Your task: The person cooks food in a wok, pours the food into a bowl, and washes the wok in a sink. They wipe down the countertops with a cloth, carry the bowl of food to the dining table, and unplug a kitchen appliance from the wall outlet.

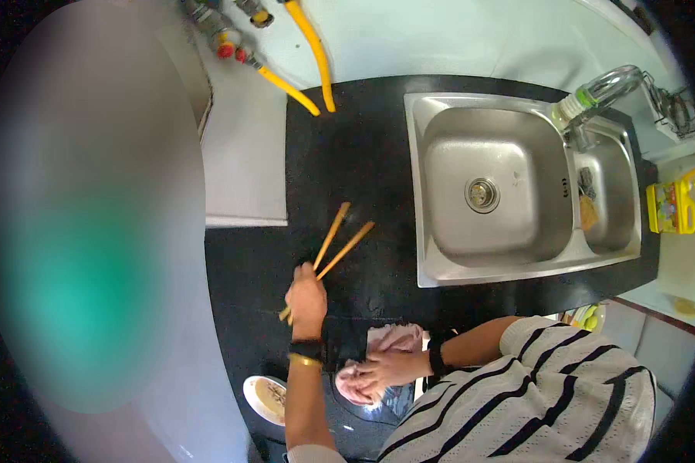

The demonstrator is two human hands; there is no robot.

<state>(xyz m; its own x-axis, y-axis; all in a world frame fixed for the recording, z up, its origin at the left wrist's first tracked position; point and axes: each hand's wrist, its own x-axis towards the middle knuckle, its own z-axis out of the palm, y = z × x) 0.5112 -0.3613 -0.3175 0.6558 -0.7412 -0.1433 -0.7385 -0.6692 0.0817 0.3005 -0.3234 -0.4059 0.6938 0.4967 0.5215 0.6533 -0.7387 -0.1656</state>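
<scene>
My left hand (307,299) is closed around a pair of wooden chopsticks (346,251). Their far ends spread apart in a V above the black counter, and their short ends poke out behind my hand. My right hand (390,369) is on a bunched pink cloth (397,338), its fingers pressed into the folds. Part of the cloth hides under that hand. Below my left wrist, partly covered by the forearm, is a white oval dish (256,397) with a tan surface inside.
A steel double sink (413,193) is set in the black counter (347,154), with a faucet (583,135) at its right. Yellow hoses (312,46) come down at the back. A white panel (243,170) stands left. A yellow container (671,207) sits far right.
</scene>
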